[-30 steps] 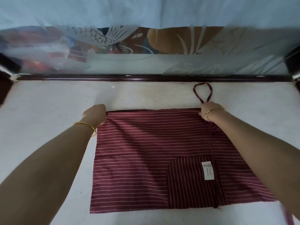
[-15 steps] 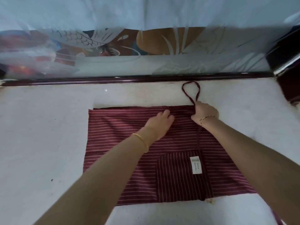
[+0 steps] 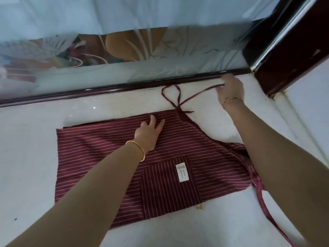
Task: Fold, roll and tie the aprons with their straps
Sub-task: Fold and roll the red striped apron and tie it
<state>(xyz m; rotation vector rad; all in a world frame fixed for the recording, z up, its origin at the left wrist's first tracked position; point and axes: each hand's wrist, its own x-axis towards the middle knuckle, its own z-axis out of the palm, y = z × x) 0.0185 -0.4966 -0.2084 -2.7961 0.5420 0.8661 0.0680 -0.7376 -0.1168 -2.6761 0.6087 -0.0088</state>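
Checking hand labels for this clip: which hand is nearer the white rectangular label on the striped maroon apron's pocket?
Left. The left hand rests flat on the striped maroon apron just beyond the white label; the right hand is much farther, holding the maroon strap.

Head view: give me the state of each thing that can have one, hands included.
apron, folded, lying flat, pocket and label up
strap, looped past the far edge, one end stretched rightward
left hand, fingers straight, pressing the apron
right hand, gripping the strap
other strap, trailing loose, near right
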